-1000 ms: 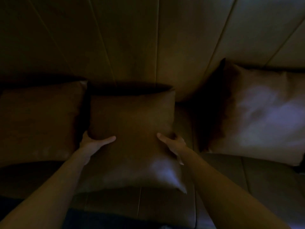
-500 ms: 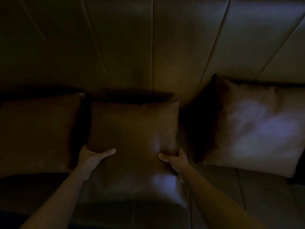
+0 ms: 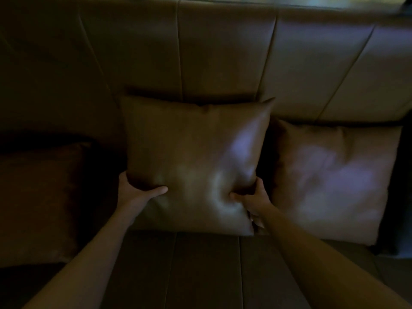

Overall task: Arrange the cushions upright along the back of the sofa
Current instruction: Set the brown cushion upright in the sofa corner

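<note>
A brown leather middle cushion (image 3: 191, 157) stands upright against the sofa back (image 3: 223, 52). My left hand (image 3: 136, 192) grips its lower left edge, thumb on the front. My right hand (image 3: 252, 199) pinches its lower right edge, denting the leather. A right cushion (image 3: 330, 177) leans upright on the sofa back, close beside the middle one. A dark left cushion (image 3: 38, 197) sits in deep shadow, apart from the middle cushion; its lean is hard to tell.
The sofa seat (image 3: 200, 270) stretches below the cushions, with seams running toward me. The room is very dim. A bright strip shows above the sofa's top edge at the upper right.
The middle cushion has been raised and shifted right, closer to the right cushion, leaving a gap to the left cushion. Both hands kept hold of it. The view tilted up.
</note>
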The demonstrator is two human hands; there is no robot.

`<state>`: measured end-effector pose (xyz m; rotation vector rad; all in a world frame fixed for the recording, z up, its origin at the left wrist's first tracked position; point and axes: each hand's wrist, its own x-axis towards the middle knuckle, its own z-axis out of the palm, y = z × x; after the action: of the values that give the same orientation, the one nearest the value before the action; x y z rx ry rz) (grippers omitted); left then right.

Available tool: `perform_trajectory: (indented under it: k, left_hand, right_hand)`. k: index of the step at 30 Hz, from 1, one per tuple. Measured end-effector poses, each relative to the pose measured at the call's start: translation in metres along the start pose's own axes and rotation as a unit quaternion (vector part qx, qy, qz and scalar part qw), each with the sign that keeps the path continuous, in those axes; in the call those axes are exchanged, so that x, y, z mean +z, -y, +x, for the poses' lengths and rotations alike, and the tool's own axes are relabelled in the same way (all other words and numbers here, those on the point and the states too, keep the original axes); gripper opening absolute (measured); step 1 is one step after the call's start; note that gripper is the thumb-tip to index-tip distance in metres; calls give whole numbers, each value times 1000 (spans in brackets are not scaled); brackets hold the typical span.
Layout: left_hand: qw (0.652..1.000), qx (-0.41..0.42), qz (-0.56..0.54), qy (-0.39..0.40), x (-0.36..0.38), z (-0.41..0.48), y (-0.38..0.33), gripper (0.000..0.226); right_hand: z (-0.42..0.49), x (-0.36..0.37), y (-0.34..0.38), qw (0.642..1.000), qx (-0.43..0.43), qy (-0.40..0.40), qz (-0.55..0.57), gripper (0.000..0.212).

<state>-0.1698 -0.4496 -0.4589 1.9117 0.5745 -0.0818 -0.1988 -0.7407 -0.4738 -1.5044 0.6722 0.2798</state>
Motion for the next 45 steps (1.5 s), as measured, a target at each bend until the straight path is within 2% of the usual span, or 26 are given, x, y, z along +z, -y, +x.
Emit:
perform_trajectory:
  k: [3,9,14,27,31,36,41,45]
  left_hand:
    - [1000,-16,8,15,9,7,11,126]
    - [999,-18,23,13,12,12,17,123]
    - [1000,-3,26,11,12,12,16,118]
    - [1000,11,25,-9,12,13,12,118]
    - [999,8,28,-16,13,12,12,118]
    - [999,16,31,-25,15,13,10,120]
    - [999,-1,34,19,14,17,8,123]
    - [996,-33,54,64,11,16,2,128]
  right_hand:
    - [11,0,-6,999,27,-11,-39,101]
    - [22,-2,-14,999,53,1,-2,99]
    - [22,0,-18,999,27,0,-35,97]
    - [21,-3,-23,1000,7,-10,16,76]
    - [20,-3,-21,1000,10,-12,18,90]
    - [20,-8,-17,1000,6,-19,0,81]
    - [16,-5,-10,999,24,-9,-29,82]
    - [12,0,-5,998,36,-17,-53,92]
